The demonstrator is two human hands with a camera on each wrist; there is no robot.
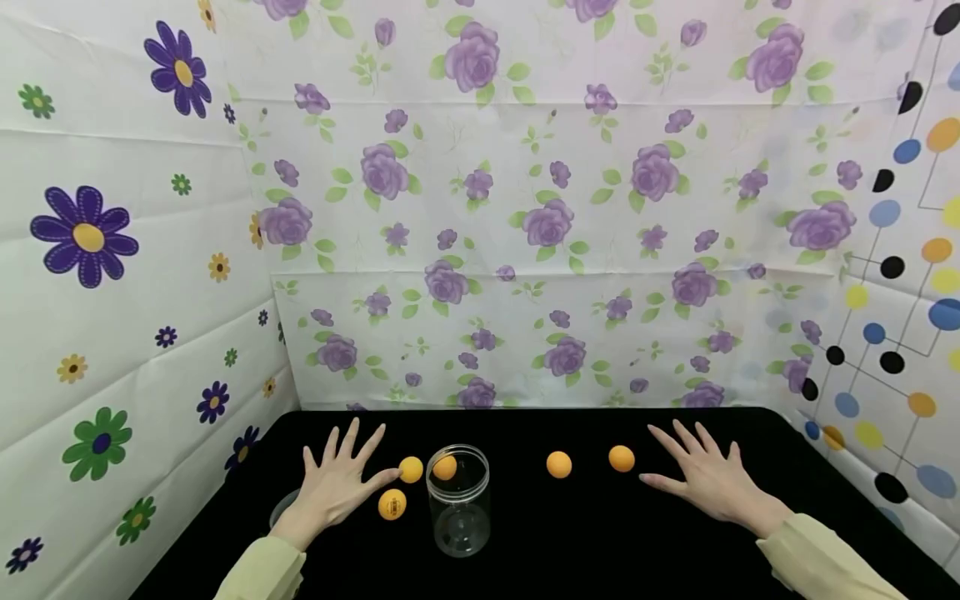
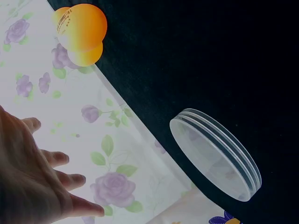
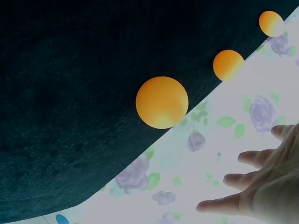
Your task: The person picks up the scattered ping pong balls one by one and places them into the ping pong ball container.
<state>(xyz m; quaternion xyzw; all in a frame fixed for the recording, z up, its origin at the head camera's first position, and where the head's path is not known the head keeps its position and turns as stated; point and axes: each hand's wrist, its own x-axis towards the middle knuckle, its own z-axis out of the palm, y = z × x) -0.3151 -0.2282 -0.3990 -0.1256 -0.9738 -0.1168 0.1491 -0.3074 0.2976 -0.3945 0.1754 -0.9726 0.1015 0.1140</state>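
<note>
in head view, the left hand point(image 1: 337, 486) hides most of the clear lid point(image 2: 216, 155) — lettering on a nearby ball point(image 1: 392, 504) too small.

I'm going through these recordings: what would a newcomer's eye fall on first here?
Probably the five orange balls on the black tabletop: three beside or behind the clear jar, two farther right. Next, the left hand and right hand, fingers spread, holding nothing, on opposite sides of the scene.
</note>
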